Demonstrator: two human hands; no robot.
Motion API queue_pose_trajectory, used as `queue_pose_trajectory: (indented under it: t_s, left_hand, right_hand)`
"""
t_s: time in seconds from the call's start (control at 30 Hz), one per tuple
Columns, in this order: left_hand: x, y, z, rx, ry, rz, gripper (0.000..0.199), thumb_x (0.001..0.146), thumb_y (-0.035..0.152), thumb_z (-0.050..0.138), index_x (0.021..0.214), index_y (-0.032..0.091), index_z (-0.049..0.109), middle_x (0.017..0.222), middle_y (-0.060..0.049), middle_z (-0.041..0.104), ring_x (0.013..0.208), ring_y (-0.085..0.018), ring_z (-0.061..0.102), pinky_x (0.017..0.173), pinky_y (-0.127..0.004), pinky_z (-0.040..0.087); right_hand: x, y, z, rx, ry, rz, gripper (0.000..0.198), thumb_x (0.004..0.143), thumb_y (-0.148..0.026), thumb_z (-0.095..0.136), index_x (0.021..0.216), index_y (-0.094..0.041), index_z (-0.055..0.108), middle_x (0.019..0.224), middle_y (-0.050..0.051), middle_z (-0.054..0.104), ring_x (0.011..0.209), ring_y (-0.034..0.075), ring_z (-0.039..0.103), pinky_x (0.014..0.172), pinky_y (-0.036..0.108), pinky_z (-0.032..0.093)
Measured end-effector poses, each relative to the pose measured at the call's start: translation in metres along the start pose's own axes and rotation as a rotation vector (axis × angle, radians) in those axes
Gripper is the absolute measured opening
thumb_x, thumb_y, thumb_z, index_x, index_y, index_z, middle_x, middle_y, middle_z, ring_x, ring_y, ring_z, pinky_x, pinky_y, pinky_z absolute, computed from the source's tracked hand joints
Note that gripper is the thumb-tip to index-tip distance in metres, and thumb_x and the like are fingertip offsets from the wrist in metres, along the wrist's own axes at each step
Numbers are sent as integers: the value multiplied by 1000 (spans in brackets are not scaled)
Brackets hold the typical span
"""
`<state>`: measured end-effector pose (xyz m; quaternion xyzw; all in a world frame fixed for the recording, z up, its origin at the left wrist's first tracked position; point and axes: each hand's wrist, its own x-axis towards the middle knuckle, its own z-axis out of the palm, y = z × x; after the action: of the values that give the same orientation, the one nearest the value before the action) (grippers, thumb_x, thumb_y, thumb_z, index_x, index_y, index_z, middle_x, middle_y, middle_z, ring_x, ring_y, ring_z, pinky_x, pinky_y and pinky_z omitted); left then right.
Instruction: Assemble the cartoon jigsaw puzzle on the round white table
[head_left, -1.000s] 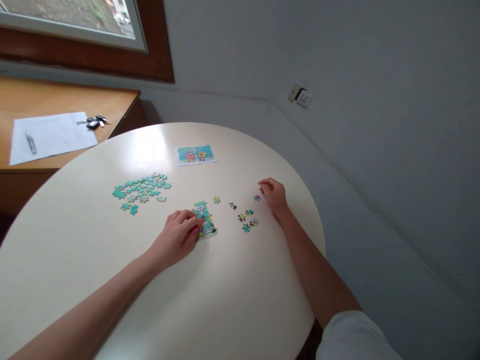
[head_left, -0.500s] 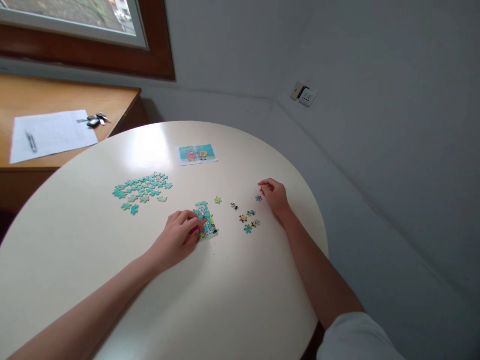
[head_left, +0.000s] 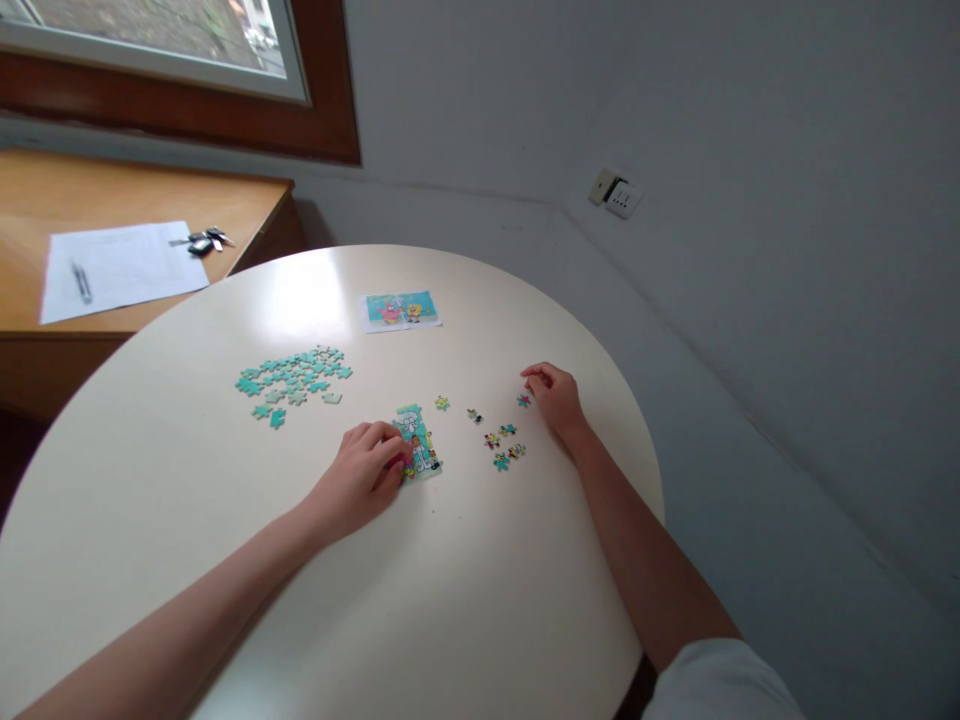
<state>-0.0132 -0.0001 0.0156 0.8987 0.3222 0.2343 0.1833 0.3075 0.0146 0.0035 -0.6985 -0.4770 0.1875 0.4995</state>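
- Left hand [head_left: 371, 465]: fingers curled and drawn together at the left edge of the joined puzzle section [head_left: 421, 448], covering part of it. From where I stand, I cannot tell whether the fingertips pinch a piece or only rest there.
- Right hand [head_left: 555, 400]: fingers bent, thumb and forefinger close together, just beside a pink-and-teal piece [head_left: 523, 400]. I cannot tell whether anything is held between the fingers.
- Joined puzzle section: flat on the round white table [head_left: 450, 610], in front of the person, taller than wide. It shows a pale teal cartoon figure; its outer edge is uneven.
- Loose pieces, between the hands: one mostly yellow piece [head_left: 442, 403] near the section's upper right; a small dark-marked piece [head_left: 475, 415] to the right of that; a loose cluster [head_left: 492, 440] nearer the person, including a teal piece [head_left: 501, 462].
- Pile of teal pieces [head_left: 296, 372]: spread on the left of the table, well apart from both hands.
- Printed picture [head_left: 403, 309]: flat toward the table's far side, showing a pink and a yellow cartoon figure.
- Wooden desk [head_left: 150, 185], far left: holds a white paper [head_left: 131, 265], with a pen [head_left: 82, 283] on it and keys [head_left: 202, 243] at its right edge.
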Motion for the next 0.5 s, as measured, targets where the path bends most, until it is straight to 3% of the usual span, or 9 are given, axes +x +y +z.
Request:
queue_pose_trajectory:
  t_s: [0.5]
  left_hand:
    - [1, 2, 1, -24, 6, -2, 20, 84, 15, 41, 86, 21, 60, 94, -7, 60, 89, -22, 54, 82, -40, 42]
  right_hand:
    - [0, 2, -2, -65, -12, -21, 20, 66, -24, 47, 72, -17, 64, 57, 0, 60, 55, 13, 53, 54, 26, 43]
